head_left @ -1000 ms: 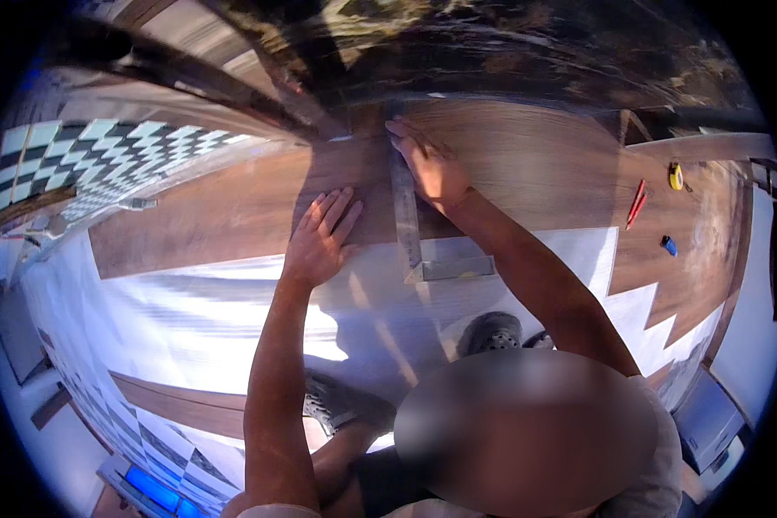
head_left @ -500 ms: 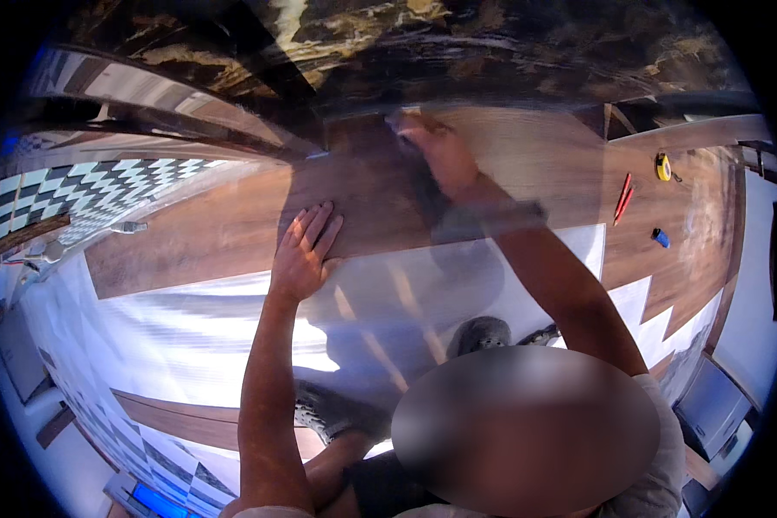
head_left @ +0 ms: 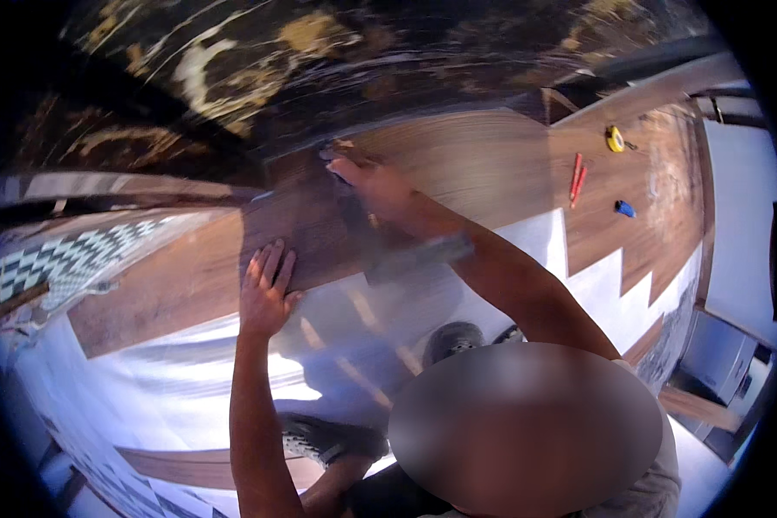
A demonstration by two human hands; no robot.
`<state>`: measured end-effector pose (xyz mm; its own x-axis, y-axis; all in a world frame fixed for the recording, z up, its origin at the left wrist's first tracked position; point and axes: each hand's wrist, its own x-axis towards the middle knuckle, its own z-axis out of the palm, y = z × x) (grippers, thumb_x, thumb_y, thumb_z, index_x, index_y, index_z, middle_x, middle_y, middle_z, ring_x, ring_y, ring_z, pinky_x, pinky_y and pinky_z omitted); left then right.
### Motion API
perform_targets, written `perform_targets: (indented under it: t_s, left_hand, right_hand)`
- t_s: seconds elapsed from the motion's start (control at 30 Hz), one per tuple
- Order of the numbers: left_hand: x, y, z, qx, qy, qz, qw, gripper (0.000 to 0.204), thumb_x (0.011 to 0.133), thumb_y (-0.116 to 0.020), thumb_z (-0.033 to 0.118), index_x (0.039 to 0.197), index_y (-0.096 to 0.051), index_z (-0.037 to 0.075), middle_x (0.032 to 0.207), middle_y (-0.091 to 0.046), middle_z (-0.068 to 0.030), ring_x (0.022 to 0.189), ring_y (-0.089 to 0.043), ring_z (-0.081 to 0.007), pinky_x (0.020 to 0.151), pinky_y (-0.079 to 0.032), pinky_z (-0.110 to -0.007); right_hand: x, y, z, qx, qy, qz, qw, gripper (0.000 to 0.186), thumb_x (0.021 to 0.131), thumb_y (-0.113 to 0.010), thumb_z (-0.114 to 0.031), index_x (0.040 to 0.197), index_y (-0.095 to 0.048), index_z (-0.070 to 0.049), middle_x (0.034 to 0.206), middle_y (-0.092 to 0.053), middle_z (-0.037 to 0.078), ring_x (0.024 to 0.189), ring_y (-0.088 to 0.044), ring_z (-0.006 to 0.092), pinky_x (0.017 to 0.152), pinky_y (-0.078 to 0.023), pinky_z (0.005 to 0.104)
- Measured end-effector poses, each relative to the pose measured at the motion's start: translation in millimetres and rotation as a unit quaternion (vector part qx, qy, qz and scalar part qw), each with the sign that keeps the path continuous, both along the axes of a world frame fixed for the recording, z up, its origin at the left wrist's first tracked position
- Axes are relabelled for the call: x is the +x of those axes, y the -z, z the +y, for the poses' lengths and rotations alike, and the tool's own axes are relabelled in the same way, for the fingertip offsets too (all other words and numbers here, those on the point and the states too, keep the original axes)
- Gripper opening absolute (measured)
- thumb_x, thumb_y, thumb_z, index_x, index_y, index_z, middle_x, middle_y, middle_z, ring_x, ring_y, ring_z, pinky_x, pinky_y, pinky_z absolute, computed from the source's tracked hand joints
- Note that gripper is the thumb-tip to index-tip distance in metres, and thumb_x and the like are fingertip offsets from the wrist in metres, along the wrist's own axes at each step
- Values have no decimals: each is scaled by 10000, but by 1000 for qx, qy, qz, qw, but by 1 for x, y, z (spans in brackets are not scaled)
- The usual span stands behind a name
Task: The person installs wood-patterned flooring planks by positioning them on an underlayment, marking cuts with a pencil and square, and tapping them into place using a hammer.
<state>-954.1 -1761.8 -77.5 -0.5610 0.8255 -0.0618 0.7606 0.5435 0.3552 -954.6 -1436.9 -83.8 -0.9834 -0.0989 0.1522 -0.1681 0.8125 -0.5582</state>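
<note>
Wood-look floor planks [head_left: 173, 272] run in a long row along the base of a dark marble-patterned panel [head_left: 388, 69]. My left hand [head_left: 266, 293] lies flat on a plank near its near edge, fingers stretched. Further ahead and to the right, my right hand [head_left: 367, 181] is closed close to the far plank edge at the panel. A motion-blurred tool that looks like a hammer [head_left: 419, 259] shows beside the right forearm, its grey head crosswise. The grip on it is partly hidden by my hand and blur.
White underlay [head_left: 319, 302] covers the floor on my side of the planks. To the right lie red pencils or markers [head_left: 577, 181], a yellow tape measure [head_left: 614, 138] and a small blue object [head_left: 625, 208]. A dark shoe [head_left: 332, 439] rests on the underlay.
The view has swung, so the planks, panel and tools sit further left and tilted. My left hand stays flat on the plank; the right stays near the panel, with the blurred tool moving.
</note>
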Motion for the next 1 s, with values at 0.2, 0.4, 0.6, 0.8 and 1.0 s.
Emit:
perform_targets:
  t_s: [0.2,0.4,0.6,0.8,1.0]
  left_hand:
    - [1,-2,5,-14,-6,-9,1000,814,725,-785,357,1439,-480,116,1565,-350,-110,1408,-345,-342,1191,-265,-521]
    - [1,2,-6,-35,1,1,999,805,738,-768,394,1440,-487,116,1575,-335,-123,1404,-355,-353,1186,-269,-524]
    - [0,8,-5,-28,20,-1,999,783,811,-672,456,1471,-440,104,1577,-332,-147,1424,-318,-387,1186,-240,-534]
    - [-2,9,0,-24,30,9,999,744,879,-594,504,1482,-426,101,1581,-326,-147,1426,-314,-397,1184,-241,-541]
    - [2,10,0,-43,19,41,998,738,884,-591,515,1453,-457,65,1566,-339,-167,1417,-325,-412,1177,-252,-558]
  right_hand:
    - [12,-34,72,-289,136,-55,946,279,891,-607,-145,1144,-687,-59,1111,-675,130,1035,-642,245,910,-497,364]
    - [37,-50,137,-129,88,6,988,253,931,-610,-199,1127,-688,-59,1011,-692,90,928,-647,242,844,-511,342]
    - [58,-6,138,-101,39,121,987,199,908,-622,-67,1100,-671,-59,1073,-688,97,942,-648,250,860,-514,332]
    - [57,-11,139,-282,117,10,952,218,896,-640,-96,1114,-644,-88,1242,-665,135,1101,-648,322,926,-523,339]
    - [62,-52,171,-71,214,10,974,161,921,-691,-134,1039,-654,-31,958,-694,133,894,-671,227,780,-525,330]
